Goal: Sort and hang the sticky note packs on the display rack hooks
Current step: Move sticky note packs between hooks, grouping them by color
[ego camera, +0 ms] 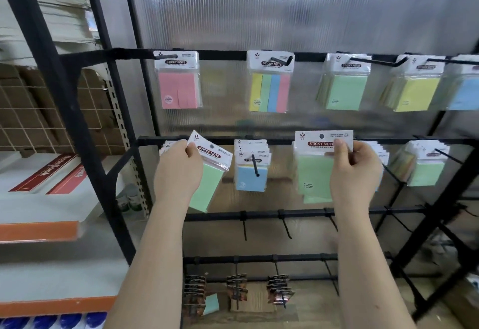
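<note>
At second rail of display rack point(259, 141): left hand point(178, 168) pinches header of tilted green sticky note pack point(207, 173); right hand point(355, 168) pinches header of upright green pack point(315, 170), held before rail. Blue pack point(251, 177) hangs on hook between them.
</note>
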The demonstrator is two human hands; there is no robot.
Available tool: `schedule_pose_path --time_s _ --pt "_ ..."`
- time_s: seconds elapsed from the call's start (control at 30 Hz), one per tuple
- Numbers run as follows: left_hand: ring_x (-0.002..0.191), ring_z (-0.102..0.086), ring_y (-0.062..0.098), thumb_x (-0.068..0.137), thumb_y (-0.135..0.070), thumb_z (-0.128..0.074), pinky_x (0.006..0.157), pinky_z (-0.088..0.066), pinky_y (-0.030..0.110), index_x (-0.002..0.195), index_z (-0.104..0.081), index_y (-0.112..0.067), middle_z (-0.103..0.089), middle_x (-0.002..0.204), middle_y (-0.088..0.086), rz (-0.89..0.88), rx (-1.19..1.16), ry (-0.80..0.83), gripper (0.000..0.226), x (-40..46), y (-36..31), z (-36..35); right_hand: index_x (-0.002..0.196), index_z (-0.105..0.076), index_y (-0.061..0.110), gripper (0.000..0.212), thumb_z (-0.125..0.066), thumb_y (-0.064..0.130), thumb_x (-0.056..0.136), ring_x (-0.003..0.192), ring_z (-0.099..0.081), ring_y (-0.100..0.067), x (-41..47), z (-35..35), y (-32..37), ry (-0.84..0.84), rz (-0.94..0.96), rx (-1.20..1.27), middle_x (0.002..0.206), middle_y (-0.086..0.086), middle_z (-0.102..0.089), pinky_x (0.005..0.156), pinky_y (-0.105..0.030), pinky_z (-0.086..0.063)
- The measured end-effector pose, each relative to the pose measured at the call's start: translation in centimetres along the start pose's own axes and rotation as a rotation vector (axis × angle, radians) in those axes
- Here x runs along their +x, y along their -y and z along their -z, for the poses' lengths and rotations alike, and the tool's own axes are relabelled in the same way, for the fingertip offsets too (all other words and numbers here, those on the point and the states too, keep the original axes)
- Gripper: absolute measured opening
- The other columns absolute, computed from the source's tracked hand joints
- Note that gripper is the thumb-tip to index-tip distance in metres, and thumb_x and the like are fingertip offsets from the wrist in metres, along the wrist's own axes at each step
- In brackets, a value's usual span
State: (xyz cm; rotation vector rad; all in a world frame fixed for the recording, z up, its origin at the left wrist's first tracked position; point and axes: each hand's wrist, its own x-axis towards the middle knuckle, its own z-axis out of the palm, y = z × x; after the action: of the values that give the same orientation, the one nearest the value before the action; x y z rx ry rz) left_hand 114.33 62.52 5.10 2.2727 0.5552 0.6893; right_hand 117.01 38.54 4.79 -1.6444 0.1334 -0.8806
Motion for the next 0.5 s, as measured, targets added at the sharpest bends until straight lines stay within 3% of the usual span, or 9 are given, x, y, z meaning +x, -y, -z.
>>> schedule_pose_path --time_s 0.17,0.3,0.5 --pt "0.074 -0.054 0.027 0.099 -0.032 -0.029 0.067 -0.046 0.036 0.080 -0.049 -0.011 -0.052 0.075 0.002 -0.024 -0.042 0.008 0.035 -0.7 -2.8 -1.6 0.082 -0.055 0.011 0.016 -0.056 0.021 0.095 0.053 -0.047 0.008 2.2 2.6 0.2 -0.076 0.032 0.039 0.064 0.011 -0.048 0.054 -0.007 -0.035" --pt "0.062 -0.042 0.017 0.100 -0.028 -0.032 0.051 -0.030 0.031 0.073 -0.042 -0.008 -0.049 0.071 0.005 -0.057 -0.054 -0.005 0.035 -2.5 -5.8 -3.6 0.082 -0.056 0.013 0.016 -0.058 0.023 0.094 0.056 -0.047 0.010 5.0 4.5 -1.0 -0.090 0.062 0.046 0.065 0.014 -0.049 0.057 -0.008 -0.036" --pt "0.069 -0.045 0.028 0.099 -0.026 -0.033 0.059 -0.033 0.034 0.065 -0.037 -0.013 -0.046 0.069 0.003 -0.010 -0.126 -0.081 0.036 -4.8 -10.1 -8.2 0.077 -0.058 0.016 0.017 -0.061 0.024 0.092 0.053 -0.047 0.006 10.2 7.5 -2.5 0.083 0.139 0.086 0.063 0.014 -0.051 0.054 -0.010 -0.035"
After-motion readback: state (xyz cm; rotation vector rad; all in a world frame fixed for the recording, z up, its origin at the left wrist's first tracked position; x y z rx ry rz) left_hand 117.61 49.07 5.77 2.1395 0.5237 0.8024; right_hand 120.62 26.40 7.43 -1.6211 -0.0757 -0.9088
